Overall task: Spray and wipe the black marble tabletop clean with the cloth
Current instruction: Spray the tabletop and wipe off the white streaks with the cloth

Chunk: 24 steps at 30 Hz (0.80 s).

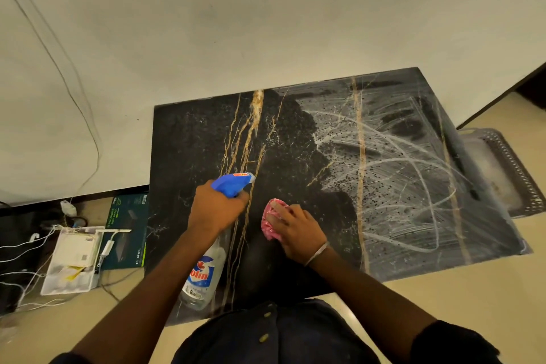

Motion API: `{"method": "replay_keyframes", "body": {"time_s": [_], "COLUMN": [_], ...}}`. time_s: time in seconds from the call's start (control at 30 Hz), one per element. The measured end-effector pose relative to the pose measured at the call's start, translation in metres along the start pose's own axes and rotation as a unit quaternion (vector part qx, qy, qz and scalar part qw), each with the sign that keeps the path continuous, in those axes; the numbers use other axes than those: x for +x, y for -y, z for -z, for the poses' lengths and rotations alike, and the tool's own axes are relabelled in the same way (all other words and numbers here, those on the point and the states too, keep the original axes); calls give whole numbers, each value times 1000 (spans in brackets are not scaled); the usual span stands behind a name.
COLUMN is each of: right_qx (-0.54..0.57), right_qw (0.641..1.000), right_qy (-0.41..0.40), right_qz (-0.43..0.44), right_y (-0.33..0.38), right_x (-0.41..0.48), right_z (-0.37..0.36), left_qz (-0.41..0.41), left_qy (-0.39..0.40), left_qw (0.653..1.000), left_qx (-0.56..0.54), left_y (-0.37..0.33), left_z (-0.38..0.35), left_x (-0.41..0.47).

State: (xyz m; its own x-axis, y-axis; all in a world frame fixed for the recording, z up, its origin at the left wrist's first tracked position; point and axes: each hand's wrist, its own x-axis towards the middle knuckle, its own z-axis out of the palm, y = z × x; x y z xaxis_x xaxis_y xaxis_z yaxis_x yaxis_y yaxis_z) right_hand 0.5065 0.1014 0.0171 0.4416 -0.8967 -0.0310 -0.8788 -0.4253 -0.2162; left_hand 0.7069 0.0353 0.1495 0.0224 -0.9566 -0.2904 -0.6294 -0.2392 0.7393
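Note:
The black marble tabletop (195,139) with gold veins fills the middle of the head view. Its right half is covered in grey streaks and droplets; the left half looks dark with fine spray specks. My left hand (214,207) grips the blue trigger head of a clear spray bottle (204,272), nozzle pointing away over the marble. My right hand (295,230) presses a crumpled pink cloth (270,224) flat on the tabletop, just right of the bottle.
A white wall (266,23) stands behind the table. On the floor to the left lie a dark green box (127,230), a white tray of papers (71,263) and tangled white cables (26,245). A patterned mat (508,174) lies at the right.

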Motion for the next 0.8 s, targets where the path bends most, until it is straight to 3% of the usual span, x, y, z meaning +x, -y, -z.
{"method": "replay_keyframes", "body": {"time_s": [0.2,0.37,0.43,0.5,0.63,0.7,0.8], "right_qx": [-22,-12,2,8,13,-3,-1], "right_qw": [973,937,953,979,998,999,989], "right_qy": [-69,-85,-70,-49,-16,-22,-78], "right_qz": [-221,-337,-294,-197,-58,-42,-129], "right_y": [-74,-43,-23,-9,-26,-49,-81], "right_x": [-29,-5,9,18,14,7,-6], "right_z": [16,8,5,1,3,5,11], "left_qz": [20,21,25,22,16,14,10], "left_qy": [8,2,3,8,8,7,6], "left_qw": [1000,1000,1000,1000,1000,1000,1000], "left_qx": [-14,-19,-19,-20,-20,-14,-10], "left_y": [6,7,7,5,2,2,4], "left_z": [4,0,-2,-2,-1,-1,-2], "left_x": [10,15,18,22,32,37,41]}}
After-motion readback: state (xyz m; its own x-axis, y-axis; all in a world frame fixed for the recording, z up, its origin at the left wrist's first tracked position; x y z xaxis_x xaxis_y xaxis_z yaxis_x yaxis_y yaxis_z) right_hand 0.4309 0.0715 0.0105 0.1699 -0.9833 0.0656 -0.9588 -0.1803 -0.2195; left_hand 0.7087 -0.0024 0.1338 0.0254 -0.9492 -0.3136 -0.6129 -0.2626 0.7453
